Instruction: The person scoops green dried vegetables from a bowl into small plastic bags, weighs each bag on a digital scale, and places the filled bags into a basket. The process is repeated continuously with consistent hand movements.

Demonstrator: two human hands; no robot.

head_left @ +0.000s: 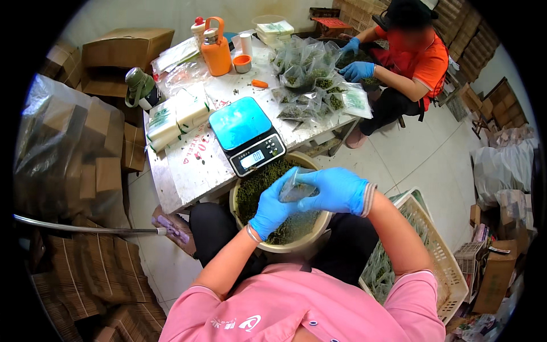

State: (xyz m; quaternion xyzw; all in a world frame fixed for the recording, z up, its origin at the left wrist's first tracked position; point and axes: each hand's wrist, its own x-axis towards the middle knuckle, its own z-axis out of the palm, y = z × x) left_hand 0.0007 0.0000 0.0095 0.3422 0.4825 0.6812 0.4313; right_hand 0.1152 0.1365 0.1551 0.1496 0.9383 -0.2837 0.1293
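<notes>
A clear plastic bag (296,189) is between my two hands, above a cream-coloured bucket (285,247). My left hand (274,206), in a blue glove, grips the bag's left side. My right hand (337,191), also gloved in blue, is closed round its right side. How much the bag holds I cannot tell. Small dark-green dried grains (250,191) fill much of the bucket between my knees. Just beyond it, at the table's near edge, a digital scale (242,126) with a blue plate carries nothing.
Filled bags (310,74) are heaped on the white table (188,182). Stacks of unused bags (179,115) and an orange flask (216,54) stand there too. A co-worker (419,62) in orange sits across. A plastic crate (453,279) stands at my right, flattened cartons (91,268) at my left.
</notes>
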